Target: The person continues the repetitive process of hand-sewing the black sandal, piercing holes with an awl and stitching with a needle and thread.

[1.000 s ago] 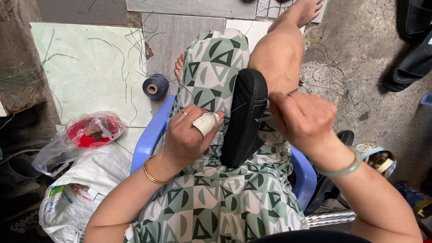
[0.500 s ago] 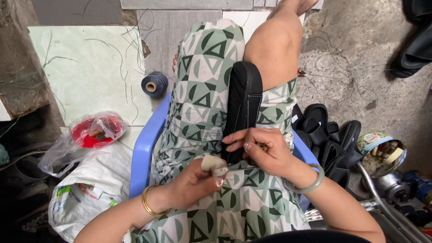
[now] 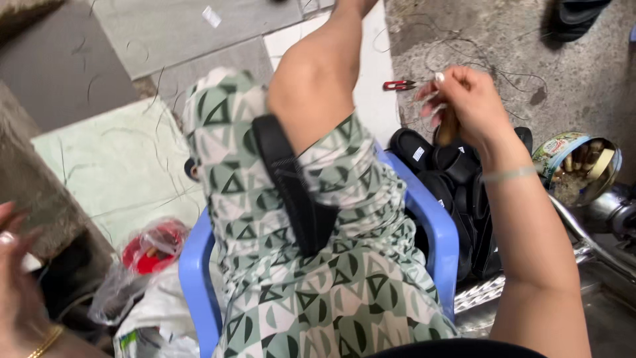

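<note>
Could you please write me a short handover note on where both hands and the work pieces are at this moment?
Right hand: raised out to the right, fingers pinched on something thin and brown; what it is cannot be made out.
Left hand: far out at the left edge, blurred; grip cannot be told.
Black sole: lies across the lap on the patterned trousers, neither hand on it.
Red snips: on the floor beyond the knee.
More black soles: piled beside the blue chair.
Stitching progress on the sole cannot be judged.

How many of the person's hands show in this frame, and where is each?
2. The left hand is at the frame's left edge, away from the lap; the right hand is raised at upper right, above the pile of black soles.
</note>
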